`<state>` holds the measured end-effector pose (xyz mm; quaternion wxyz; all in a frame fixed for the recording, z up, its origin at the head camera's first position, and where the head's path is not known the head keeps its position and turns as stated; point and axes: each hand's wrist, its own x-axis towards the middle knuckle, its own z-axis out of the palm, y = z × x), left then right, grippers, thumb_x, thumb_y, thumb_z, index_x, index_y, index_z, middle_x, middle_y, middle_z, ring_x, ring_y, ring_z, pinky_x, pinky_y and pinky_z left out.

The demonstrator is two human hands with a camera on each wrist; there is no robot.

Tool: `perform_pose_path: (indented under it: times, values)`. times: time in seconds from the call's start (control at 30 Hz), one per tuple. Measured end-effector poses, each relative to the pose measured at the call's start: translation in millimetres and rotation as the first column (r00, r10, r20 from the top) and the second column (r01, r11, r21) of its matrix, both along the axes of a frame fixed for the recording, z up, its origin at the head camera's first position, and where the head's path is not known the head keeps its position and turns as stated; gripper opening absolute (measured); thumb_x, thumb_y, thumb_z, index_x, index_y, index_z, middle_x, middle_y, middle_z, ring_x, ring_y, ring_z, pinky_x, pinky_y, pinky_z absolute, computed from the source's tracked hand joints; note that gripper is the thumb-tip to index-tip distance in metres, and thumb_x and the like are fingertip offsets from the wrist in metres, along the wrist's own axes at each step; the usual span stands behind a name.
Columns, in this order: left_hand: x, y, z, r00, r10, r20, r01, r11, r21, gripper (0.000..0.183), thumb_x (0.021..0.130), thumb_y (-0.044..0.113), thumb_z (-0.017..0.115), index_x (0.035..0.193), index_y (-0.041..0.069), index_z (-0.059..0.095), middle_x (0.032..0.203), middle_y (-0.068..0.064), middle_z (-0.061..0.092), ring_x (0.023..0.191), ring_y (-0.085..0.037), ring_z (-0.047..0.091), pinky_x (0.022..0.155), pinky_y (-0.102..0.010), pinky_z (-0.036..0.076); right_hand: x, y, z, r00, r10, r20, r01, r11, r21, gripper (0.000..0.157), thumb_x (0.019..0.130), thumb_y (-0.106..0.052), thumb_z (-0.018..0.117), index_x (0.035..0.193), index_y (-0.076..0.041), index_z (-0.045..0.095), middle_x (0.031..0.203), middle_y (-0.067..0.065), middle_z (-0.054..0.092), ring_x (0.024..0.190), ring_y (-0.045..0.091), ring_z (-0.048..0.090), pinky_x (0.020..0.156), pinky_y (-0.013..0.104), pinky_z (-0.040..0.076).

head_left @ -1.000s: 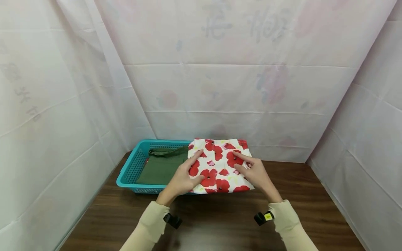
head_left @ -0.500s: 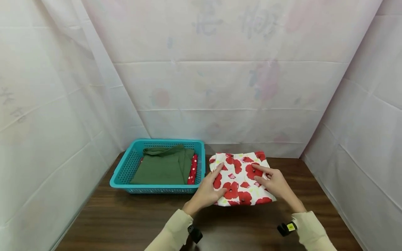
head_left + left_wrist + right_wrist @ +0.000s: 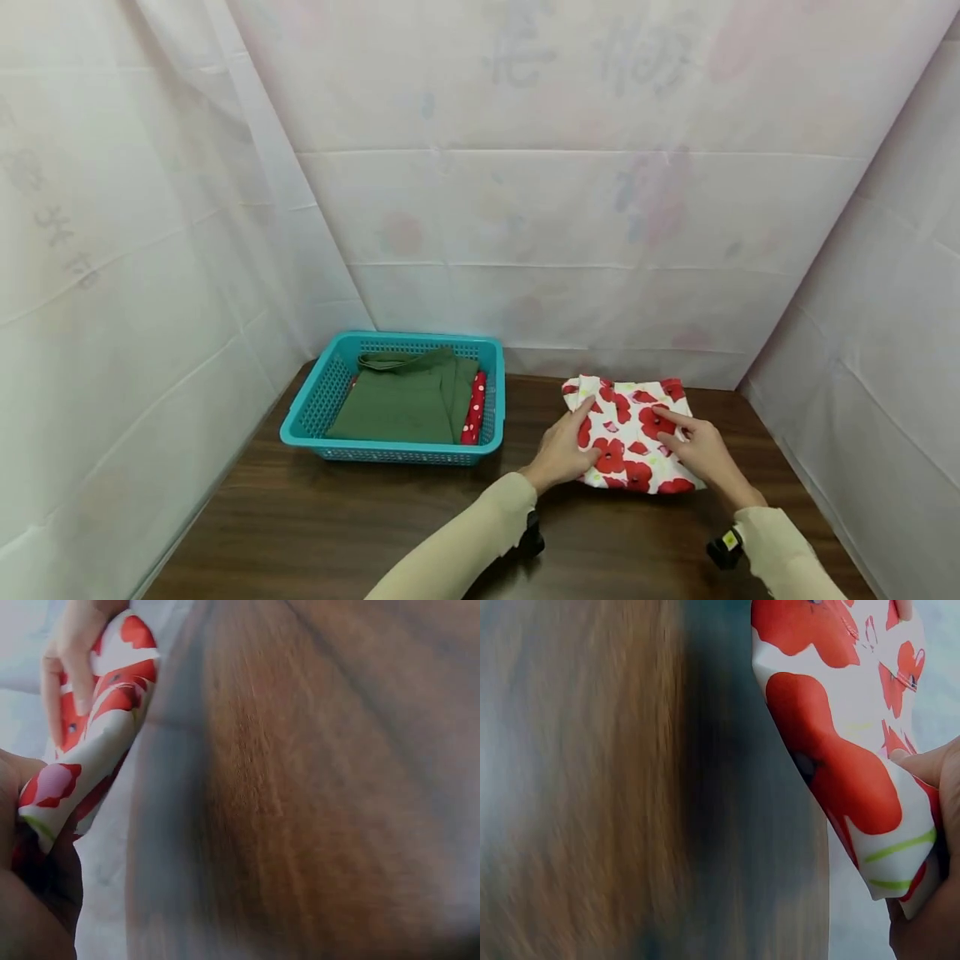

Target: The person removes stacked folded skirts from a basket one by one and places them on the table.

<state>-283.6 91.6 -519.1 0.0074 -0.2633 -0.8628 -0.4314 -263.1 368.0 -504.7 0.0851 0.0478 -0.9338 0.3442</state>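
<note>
I see a dark wood table (image 3: 315,517) boxed in on three sides by white sheets (image 3: 570,208), creased in level folds and faintly printed with pale flowers and script. Soft, even light falls over my view.

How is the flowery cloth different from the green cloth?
The flowery cloth is white with red flowers; the green cloth is plain. The flowery cloth is over the table, held at its sides by the left hand and right hand; the green cloth lies in the blue basket, untouched. Both are folded.
</note>
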Motion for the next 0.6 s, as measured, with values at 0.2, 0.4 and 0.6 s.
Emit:
perform_pose_path:
  times: [0.2,0.4,0.6]
  values:
    - [-22.2,24,9.2,0.997,-0.047,-0.064,0.038,0.99,-0.137,0.096,0.09,0.026,0.074,0.166,0.03,0.017,0.16,-0.007,0.045,0.118,-0.016,0.062,0.092,-0.032,0.055,-11.9,21,4.4,0.991,-0.02,-0.134,0.032,0.995,0.093,0.047,0.095,-0.013,0.074,0.14,-0.006,0.064,0.083,0.022,0.067,0.061,0.012,0.042,0.053,0.024,0.036]
    - [-37.2,52,23.4,0.992,-0.125,-0.017,0.123,0.988,-0.091,0.098,0.09,0.015,0.072,0.167,0.026,0.012,0.173,-0.007,0.017,0.142,-0.013,0.045,0.096,-0.025,0.051,-24.8,43,2.1,0.947,-0.061,-0.315,0.108,0.985,0.135,0.046,0.093,-0.005,0.073,0.138,-0.006,0.066,0.067,0.008,0.057,0.05,0.005,0.027,0.05,0.025,0.029]
    - [-34.9,75,7.9,0.982,-0.166,0.092,0.173,0.982,-0.079,0.103,0.087,0.005,0.073,0.167,0.016,0.009,0.173,-0.014,0.004,0.153,-0.016,0.03,0.094,-0.017,0.046,-25.6,60,-17.2,0.971,-0.111,-0.211,0.152,0.97,0.191,0.046,0.095,-0.008,0.069,0.141,-0.007,0.063,0.061,0.001,0.049,0.048,0.007,0.036,0.045,0.025,0.032]
